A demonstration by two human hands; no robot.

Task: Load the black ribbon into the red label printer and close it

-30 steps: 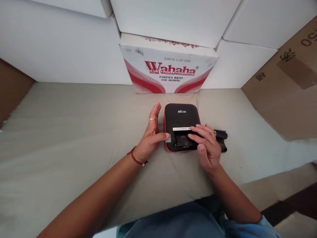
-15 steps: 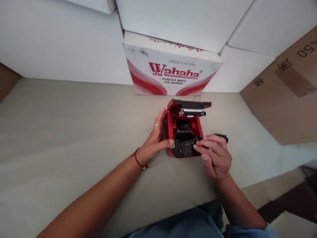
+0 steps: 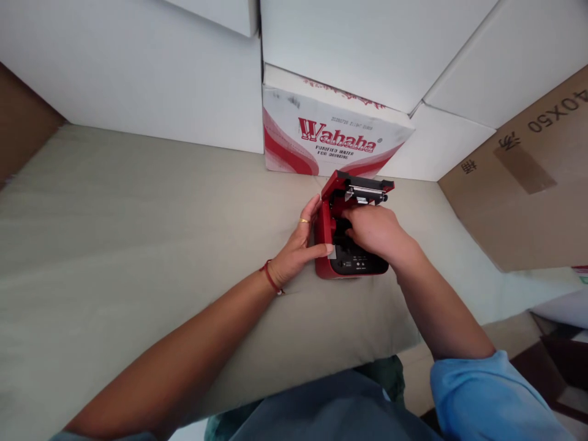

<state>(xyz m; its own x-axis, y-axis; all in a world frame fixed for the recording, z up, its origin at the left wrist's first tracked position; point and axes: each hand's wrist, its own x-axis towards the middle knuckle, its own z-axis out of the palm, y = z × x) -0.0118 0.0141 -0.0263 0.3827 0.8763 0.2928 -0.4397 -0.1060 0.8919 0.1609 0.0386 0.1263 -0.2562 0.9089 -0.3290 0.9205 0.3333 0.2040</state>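
Device [image 3: 358, 263], red and black, sits on table [image 3: 184, 202], nearer back edge than front edge. Lid [image 3: 367, 181] is up, roller [image 3: 367, 195] mounted under it. Left hand [image 3: 298, 251]: thumb and fingers wide apart, thumb tip at grey patch [image 3: 332, 252] near the front left corner, fingers along left wall. Right hand [image 3: 374, 229]: reaching into the bay, fingertips mostly hidden, can't tell if they grip anything. Wahaha carton [image 3: 335, 141] at table's back edge, just behind. Brown carton [image 3: 500, 202] toward back right corner.
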